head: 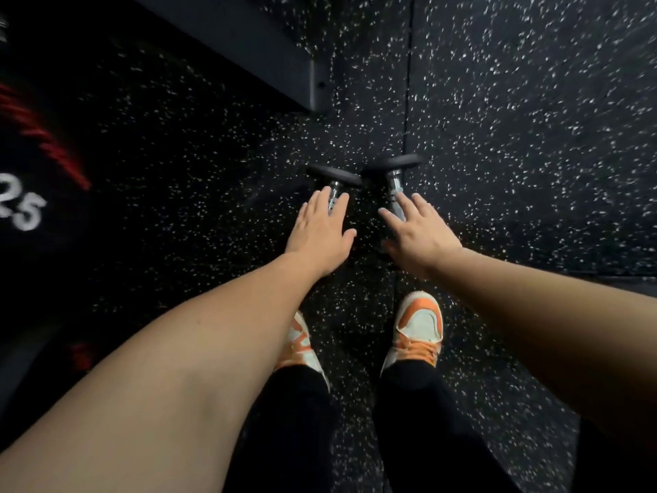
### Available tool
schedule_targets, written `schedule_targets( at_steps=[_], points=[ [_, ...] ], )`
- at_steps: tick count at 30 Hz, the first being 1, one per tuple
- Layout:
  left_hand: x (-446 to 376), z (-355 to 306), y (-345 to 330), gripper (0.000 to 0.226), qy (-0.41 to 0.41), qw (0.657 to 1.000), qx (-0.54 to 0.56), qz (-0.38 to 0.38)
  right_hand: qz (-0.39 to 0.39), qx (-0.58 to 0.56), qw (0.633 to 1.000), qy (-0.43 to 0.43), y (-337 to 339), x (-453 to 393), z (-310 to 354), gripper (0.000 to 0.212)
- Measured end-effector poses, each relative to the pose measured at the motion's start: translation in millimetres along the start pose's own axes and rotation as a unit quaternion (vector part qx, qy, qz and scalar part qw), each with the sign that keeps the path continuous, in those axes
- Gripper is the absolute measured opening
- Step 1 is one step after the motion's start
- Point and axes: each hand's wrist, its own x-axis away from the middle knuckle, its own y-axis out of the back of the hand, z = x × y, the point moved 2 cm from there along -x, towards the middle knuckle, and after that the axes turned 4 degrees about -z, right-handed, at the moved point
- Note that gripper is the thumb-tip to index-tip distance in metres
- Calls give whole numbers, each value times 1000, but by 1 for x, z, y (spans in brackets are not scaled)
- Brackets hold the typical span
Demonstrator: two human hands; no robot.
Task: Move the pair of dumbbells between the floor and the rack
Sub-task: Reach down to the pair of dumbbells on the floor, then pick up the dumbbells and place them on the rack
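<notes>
Two small dumbbells with black round heads and chrome handles lie side by side on the speckled rubber floor. Over the left dumbbell (334, 177) hovers my left hand (320, 231), fingers spread, covering the near part of its handle. Above the right dumbbell (394, 167) is my right hand (414, 231), also with fingers apart. Neither hand is closed around a handle. The near heads of both dumbbells are hidden under my hands.
A dark metal rack foot (249, 48) runs diagonally at the upper left and ends just beyond the dumbbells. A large black weight (25, 208) with white numbers and red marks fills the left edge. My orange-and-white shoes (419, 329) stand right behind the dumbbells.
</notes>
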Motion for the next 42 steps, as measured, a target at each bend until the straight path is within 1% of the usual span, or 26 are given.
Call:
schedule_targets(
  at_steps=[3, 5, 7, 8, 10, 12, 14, 20, 26, 31, 35, 38, 40, 42],
  points=[
    [-22, 8, -29, 76, 77, 994, 75, -25, -20, -58, 998, -22, -21, -29, -1, 67],
    [-34, 11, -42, 75, 149, 977, 148, -36, -68, -129, 988, -43, -26, -42, 1, 72],
    [-44, 12, -51, 70, 199, 952, 227, -56, -130, -184, 971, -74, -30, -50, 3, 75],
    [-48, 12, -54, 66, 217, 939, 259, -66, -155, -215, 959, -101, -33, -54, 3, 76],
    [-57, 15, -59, 57, 254, 913, 310, -75, -166, -309, 920, -176, -40, -61, 0, 76],
    [-63, 19, -65, 49, 282, 896, 338, -59, -140, -388, 876, -250, -49, -69, -7, 69],
    [-65, 23, -70, 46, 284, 895, 340, -48, -113, -422, 854, -282, -58, -77, -14, 60],
    [-62, 27, -76, 50, 290, 894, 342, -26, -132, -439, 844, -278, -70, -82, -25, 37],
    [-57, 22, -64, 44, 289, 883, 369, -37, -144, -447, 840, -273, -57, -75, -22, 37],
    [-41, 6, -24, 44, 285, 871, 395, -65, -146, -463, 830, -273, -14, -51, -7, 39],
    [-13, -14, 30, 46, 287, 846, 439, -94, -153, -476, 824, -268, 44, -13, 14, 41],
    [23, -32, 81, 40, 291, 821, 478, -114, -149, -479, 826, -257, 93, 29, 31, 39],
    [55, -47, 121, 36, 298, 799, 506, -126, -149, -471, 834, -245, 128, 63, 43, 36],
    [93, -62, 159, 29, 315, 768, 539, -145, -148, -470, 838, -235, 162, 100, 56, 33]
  ],
)
